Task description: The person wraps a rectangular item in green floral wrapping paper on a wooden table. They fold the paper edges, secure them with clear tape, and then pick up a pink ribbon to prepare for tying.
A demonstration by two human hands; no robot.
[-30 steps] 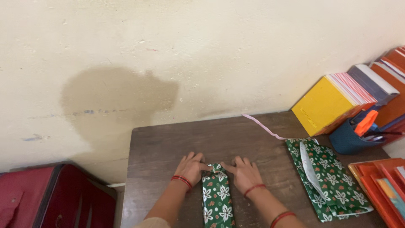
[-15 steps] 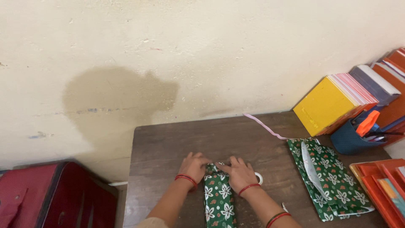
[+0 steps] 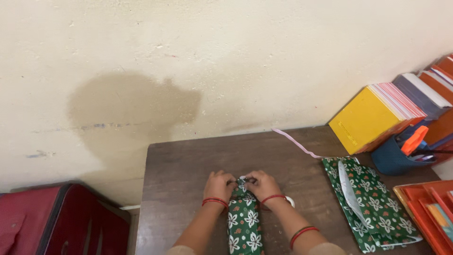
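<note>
Beside yellow book, blue pot, orange marker inside

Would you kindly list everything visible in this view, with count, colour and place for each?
Wrapped parcel: one, green with white flowers, table front centre, far end under both hands.
Folded wrapping paper: one, same green floral print, to the right on the table.
Ribbon: one, pale pink, trailing from the table's back edge.
Tape roll: one, white, partly hidden behind the right wrist.
Table: one, dark brown wood, against the wall.
Books: a leaning row, yellow, orange and grey, far right.
Pen holder: one, dark blue, beside the books.
Tray: one, orange, bottom right.
Suitcase: one, red, bottom left on the floor.
Left hand: pinching the parcel's end.
Right hand: pinching the same end.
</note>
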